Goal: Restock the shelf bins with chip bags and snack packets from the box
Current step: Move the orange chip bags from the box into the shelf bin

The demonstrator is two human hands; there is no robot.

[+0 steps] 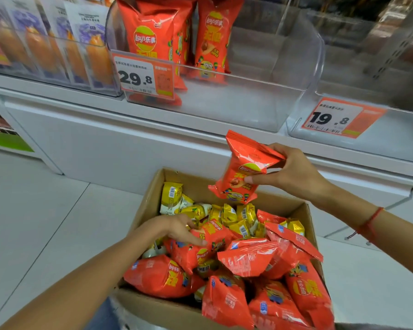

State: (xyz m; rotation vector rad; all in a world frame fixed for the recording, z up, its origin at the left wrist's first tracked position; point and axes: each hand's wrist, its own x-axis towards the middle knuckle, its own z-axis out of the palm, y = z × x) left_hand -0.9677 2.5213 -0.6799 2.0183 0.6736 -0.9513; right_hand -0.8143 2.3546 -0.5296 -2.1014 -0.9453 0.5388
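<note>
Left hand [180, 228]: reaches forward and down, palm down, fingers curled, thumb stretched out flat.
Right hand [289, 172]: raised higher, fingers and thumb pinching.
Right wrist: wears a red string.
Arms: both bare, extended forward.

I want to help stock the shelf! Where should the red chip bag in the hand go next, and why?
Probably up into the clear bin with the 29.8 tag. The right hand holds a red chip bag above the box, matching bags stand in that bin, and its right side looks bare.
</note>
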